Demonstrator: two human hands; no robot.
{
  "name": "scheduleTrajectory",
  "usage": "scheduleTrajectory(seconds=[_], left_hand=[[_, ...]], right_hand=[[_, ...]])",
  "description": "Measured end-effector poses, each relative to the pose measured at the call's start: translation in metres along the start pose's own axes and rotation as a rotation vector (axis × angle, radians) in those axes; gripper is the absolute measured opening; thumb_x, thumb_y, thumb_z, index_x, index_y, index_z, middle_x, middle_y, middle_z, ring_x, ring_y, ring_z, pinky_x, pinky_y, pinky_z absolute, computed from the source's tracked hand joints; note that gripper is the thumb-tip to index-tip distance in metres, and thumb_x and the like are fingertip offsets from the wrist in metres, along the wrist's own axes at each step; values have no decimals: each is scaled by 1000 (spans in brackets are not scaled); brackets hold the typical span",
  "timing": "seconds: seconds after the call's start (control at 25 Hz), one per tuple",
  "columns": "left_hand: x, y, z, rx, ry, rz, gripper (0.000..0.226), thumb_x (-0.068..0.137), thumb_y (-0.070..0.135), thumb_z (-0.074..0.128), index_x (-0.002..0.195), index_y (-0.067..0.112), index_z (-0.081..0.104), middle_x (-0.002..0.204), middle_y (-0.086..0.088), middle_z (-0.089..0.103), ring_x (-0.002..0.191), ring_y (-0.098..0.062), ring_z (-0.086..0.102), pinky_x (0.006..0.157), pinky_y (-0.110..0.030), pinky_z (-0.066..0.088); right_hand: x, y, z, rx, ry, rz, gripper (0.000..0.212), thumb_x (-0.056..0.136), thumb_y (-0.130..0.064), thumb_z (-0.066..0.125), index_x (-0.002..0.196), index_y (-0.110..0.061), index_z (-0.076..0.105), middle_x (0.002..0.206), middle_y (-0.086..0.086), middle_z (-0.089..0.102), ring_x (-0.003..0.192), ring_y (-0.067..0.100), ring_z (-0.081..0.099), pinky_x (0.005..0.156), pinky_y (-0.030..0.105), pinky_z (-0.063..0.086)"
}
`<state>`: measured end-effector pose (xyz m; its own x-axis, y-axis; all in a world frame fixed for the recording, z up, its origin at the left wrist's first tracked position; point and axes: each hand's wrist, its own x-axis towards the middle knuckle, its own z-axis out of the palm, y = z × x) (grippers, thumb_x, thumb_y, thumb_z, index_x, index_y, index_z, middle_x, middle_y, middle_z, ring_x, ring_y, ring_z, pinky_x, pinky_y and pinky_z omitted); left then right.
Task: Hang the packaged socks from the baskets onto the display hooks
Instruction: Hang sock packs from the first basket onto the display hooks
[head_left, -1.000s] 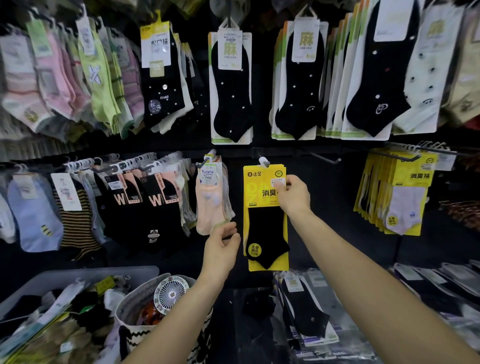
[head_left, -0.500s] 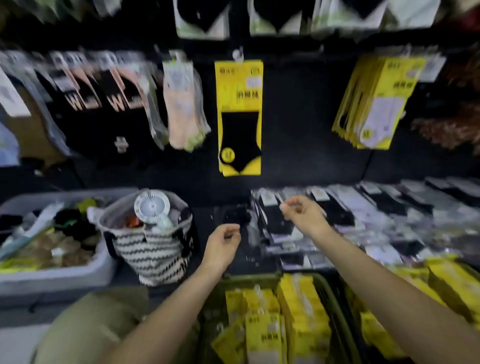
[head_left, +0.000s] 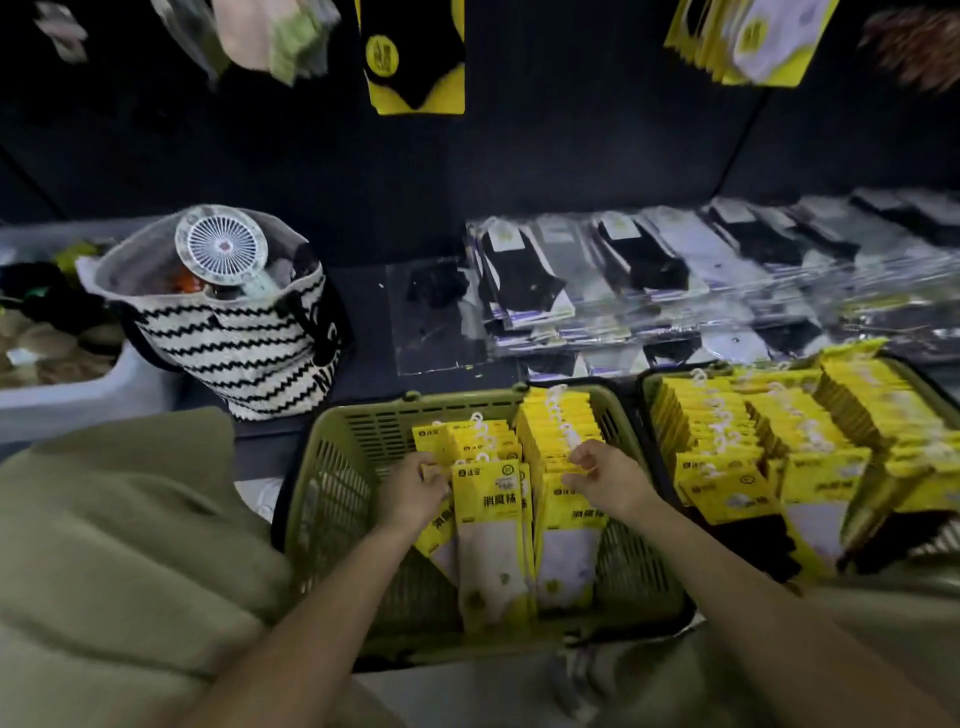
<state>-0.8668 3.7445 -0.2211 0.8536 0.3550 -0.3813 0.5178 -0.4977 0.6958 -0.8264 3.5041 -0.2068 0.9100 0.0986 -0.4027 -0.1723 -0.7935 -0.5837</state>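
The front sock pack (head_left: 488, 525), a yellow card with a pale sock behind its window, stands at the near end of the left row of yellow sock packs (head_left: 558, 436) in the green basket (head_left: 332, 467). The left hand (head_left: 413, 491) holds it at the upper left corner, its fingers (head_left: 431, 462) curled round the card's edge.

The right hand (head_left: 610, 478) sits over the neighbouring row, just right of the front pack. Its fingers are curled inward, with thumb and forefinger drawn close above the pack tops. They may be pinching a card, but the tips blur into the yellow and I cannot tell.

Beyond both sets of fingertips, the packs' white plastic hangers (head_left: 556, 410) run back to the basket's far rim. To the right of the right fingers stands a second basket (head_left: 647, 395), crammed with more yellow packs.

Farther past the fingertips, clear-bagged black socks (head_left: 524, 275) lie overlapping on the dark shelf. Left of the left fingers and farther back stands a striped bag (head_left: 234, 343) with a white handheld fan (head_left: 221, 244) in its mouth. A grey bin (head_left: 67, 405) sits left of the bag.

High above the fingers, a hung pack (head_left: 413, 62) with a black sock shows against the dark display wall. A bunch of yellow packs (head_left: 753, 41) hangs up to the right. Olive cloth (head_left: 130, 545) fills the near left, beside the left forearm.
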Motion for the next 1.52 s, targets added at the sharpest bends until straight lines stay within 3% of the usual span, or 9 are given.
scheduleTrajectory(seconds=[0.12, 0.36, 0.48, 0.68, 0.88, 1.08, 1.16, 1.32, 1.52], left_hand=[[7, -30, 3, 107, -9, -135, 45, 83, 16, 65, 125, 9, 52, 125, -14, 57, 115, -31, 54, 94, -40, 47], [13, -39, 13, 27, -151, -197, 38, 83, 4, 62, 121, 9, 57, 120, -11, 60, 105, -24, 58, 79, -29, 45], [16, -37, 23, 55, -121, -166, 36, 85, 8, 60, 121, 13, 59, 118, -7, 62, 93, -17, 57, 79, -27, 46], [19, -42, 25, -170, -54, -218, 35, 86, 2, 59, 120, 4, 58, 118, -13, 62, 96, -20, 57, 83, -27, 45], [15, -39, 24, -474, -178, -246, 36, 82, -2, 61, 117, 6, 60, 117, -11, 64, 105, -25, 60, 92, -36, 49], [12, -30, 35, -350, -336, -149, 67, 84, -1, 62, 141, 22, 35, 130, -2, 52, 105, -10, 52, 78, -14, 47], [13, -30, 44, -388, -327, -162, 72, 83, -3, 62, 143, 21, 29, 132, -4, 52, 108, -11, 50, 81, -19, 45], [21, -24, 58, -339, -272, -206, 51, 80, 2, 67, 127, 14, 50, 121, -8, 61, 106, -18, 56, 84, -30, 47], [20, -16, 68, -293, -297, -186, 51, 81, 7, 68, 128, 11, 49, 122, -9, 60, 115, -25, 55, 94, -35, 47]], right_hand=[[2, 5, 4, -70, 30, 8, 34, 84, -28, 68, 112, -13, 53, 120, 12, 53, 93, 22, 58, 70, 24, 38], [-11, -6, 9, -159, 164, -130, 23, 90, -24, 60, 110, -13, 56, 115, 10, 55, 80, 22, 60, 72, 33, 48], [-10, -21, 29, -180, 24, -261, 34, 91, -25, 58, 123, -13, 54, 123, 10, 56, 98, 26, 61, 83, 36, 50], [11, -34, 66, -201, -175, -78, 70, 90, -21, 59, 147, -19, 19, 148, 10, 34, 117, 32, 54, 91, 40, 47], [18, -31, 83, -305, -88, -12, 68, 91, -5, 50, 148, -14, 15, 152, 9, 19, 112, 34, 56, 82, 42, 50], [8, -20, 89, -139, -189, -78, 74, 93, -7, 47, 149, -36, 6, 159, 5, -5, 119, 32, 54, 83, 36, 50], [7, -22, 93, -64, -214, -91, 79, 94, -9, 47, 148, -39, -2, 158, 5, -13, 126, 32, 48, 86, 36, 47], [7, -20, 97, 50, -180, -85, 85, 94, -14, 53, 149, -27, -10, 159, -2, -6, 140, 28, 28, 104, 41, 38], [4, -10, 90, 107, -143, -39, 85, 92, -15, 55, 150, -29, -7, 151, 1, 33, 116, 30, 54, 92, 41, 48]])
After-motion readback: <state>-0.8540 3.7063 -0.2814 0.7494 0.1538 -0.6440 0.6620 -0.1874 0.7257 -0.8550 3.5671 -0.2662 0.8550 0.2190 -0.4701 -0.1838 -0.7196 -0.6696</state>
